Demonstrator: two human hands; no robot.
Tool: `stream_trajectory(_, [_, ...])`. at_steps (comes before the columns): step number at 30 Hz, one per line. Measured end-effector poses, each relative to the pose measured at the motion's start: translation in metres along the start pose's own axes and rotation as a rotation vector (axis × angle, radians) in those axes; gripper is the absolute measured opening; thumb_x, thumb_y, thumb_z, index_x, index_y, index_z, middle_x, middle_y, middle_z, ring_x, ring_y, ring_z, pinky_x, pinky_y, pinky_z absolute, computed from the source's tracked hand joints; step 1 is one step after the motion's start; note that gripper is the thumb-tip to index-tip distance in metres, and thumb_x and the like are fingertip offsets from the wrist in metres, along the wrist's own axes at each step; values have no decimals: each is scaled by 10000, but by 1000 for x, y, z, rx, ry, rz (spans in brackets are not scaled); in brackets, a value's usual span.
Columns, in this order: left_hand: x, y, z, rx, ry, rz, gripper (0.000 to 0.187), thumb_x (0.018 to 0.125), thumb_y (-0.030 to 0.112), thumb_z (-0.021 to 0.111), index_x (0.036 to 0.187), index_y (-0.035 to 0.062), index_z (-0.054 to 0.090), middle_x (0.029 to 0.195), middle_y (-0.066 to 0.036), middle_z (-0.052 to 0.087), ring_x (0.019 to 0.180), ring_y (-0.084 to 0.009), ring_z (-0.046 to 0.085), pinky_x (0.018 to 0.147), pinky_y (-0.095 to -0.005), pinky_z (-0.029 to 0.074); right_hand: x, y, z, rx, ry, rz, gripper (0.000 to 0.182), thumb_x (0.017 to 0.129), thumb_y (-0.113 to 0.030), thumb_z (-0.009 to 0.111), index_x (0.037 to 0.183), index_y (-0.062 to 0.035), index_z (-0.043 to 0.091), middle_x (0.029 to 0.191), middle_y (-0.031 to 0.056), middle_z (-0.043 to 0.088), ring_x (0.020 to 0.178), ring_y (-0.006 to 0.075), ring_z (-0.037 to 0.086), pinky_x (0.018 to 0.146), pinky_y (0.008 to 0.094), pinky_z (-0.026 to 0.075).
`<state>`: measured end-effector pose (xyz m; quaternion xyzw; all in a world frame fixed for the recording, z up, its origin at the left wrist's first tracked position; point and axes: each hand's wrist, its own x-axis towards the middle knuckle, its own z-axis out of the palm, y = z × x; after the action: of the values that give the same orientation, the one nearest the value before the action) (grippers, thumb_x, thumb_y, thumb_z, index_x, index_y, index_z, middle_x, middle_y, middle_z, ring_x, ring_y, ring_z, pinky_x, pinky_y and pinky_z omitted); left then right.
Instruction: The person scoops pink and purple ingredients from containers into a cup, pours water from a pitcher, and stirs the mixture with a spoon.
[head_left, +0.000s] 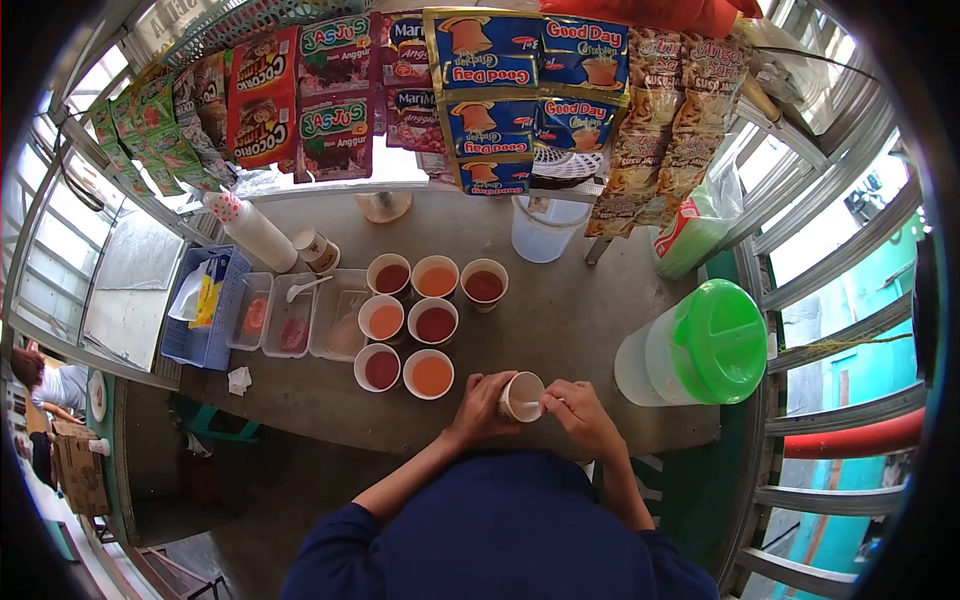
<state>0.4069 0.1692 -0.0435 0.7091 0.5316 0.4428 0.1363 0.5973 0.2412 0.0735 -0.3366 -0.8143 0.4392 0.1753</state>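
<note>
Dark blue sleeves [500, 540] fill the bottom of my head-camera view, and both bare arms reach forward over a grey concrete counter [560, 310]. My left hand [478, 408] wraps closed around the side of a small white paper cup [522, 396], tilted so its mouth faces the camera, at the counter's near edge. My right hand [582, 415] is pinched narrow on a thin white utensil [545, 404] whose tip sits at the cup's rim; I cannot tell what kind of utensil it is.

Just beyond the held cup stand seven white cups of red and orange drink [420, 325], grouped in three loose rows. Left of them lie three clear plastic tubs [300, 315], one with a white spoon [308, 288], and next to those a blue plastic basket [205, 310]. A white bottle with a dotted cap [250, 230] leans behind the tubs.

To the right sits a large translucent jug with a green lid [700, 345], near my right hand. A clear plastic pitcher [545, 228] stands at the far edge, beneath hanging strips of drink-mix sachets [480, 90].
</note>
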Motion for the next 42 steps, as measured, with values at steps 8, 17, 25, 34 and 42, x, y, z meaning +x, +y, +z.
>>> stream_trajectory(8, [0,-3,4,-68,44,20,865,563,226,870,1264,77,386,1191,-122,572,1087,-289,582,908,-423,382,1,4,0,203,-29,33,215,939,-173,467,825,-50,601,806,62,592,786,224,565,847,344,337])
stream_trajectory(17, [-4,-5,5,-42,54,33,893,533,243,891,1257,84,391,1164,-110,586,1030,-275,599,864,-408,400,1,6,5,201,32,15,224,940,-175,471,815,-46,605,772,65,587,750,228,563,846,344,337])
stream_trajectory(25, [-2,-5,4,-51,65,33,872,533,249,888,1244,79,414,1142,-104,592,1011,-269,605,865,-406,397,1,2,4,67,30,23,219,939,-169,472,818,-43,603,787,65,592,777,222,570,861,337,340])
stream_trajectory(34, [0,-1,0,-16,43,5,859,544,270,868,1249,71,419,1127,-106,606,989,-252,619,822,-375,384,-1,1,1,13,8,17,210,938,-169,465,824,-46,592,820,57,589,803,214,566,860,335,329])
stream_trajectory(42, [0,-3,2,-7,7,-22,870,543,256,863,1267,60,422,1138,-123,601,1001,-277,614,862,-391,400,2,-3,2,-66,25,-10,223,942,-171,452,814,-40,580,782,69,571,754,231,546,814,338,345])
